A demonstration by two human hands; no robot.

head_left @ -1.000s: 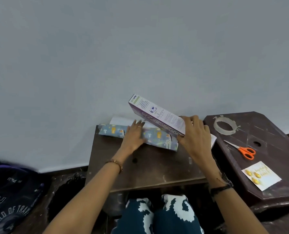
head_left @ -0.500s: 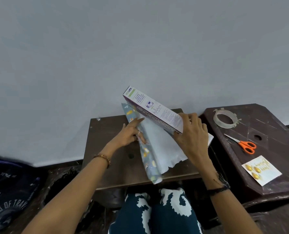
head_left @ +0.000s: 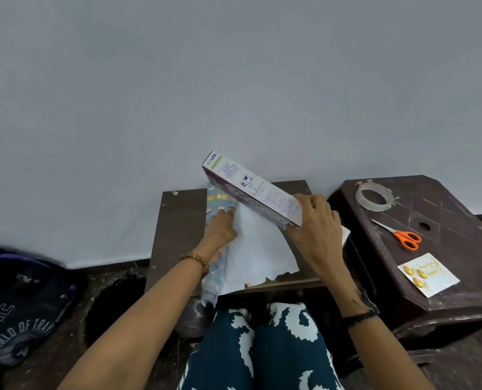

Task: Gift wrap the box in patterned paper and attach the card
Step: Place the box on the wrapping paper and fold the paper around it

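My right hand point(head_left: 317, 232) grips one end of a long white and purple box point(head_left: 251, 190) and holds it tilted above the small brown table point(head_left: 178, 229). Under it lies the patterned paper point(head_left: 258, 249), partly unrolled with its white back up. Its blue printed roll point(head_left: 218, 263) runs from the wall toward my knees. My left hand point(head_left: 220, 228) lies flat on that roll, fingers spread. The white card point(head_left: 428, 274) with gold print rests on the dark stool at the right.
The dark stool point(head_left: 459, 220) at the right also carries a roll of clear tape point(head_left: 374, 195) and orange-handled scissors point(head_left: 403, 235). A dark bag point(head_left: 17, 311) lies on the floor at the left. A grey wall stands right behind the table.
The paper roll has turned from lying across the table to pointing toward me, and a white stretch has unrolled. My left hand moved with it. The box stays lifted in my right hand.
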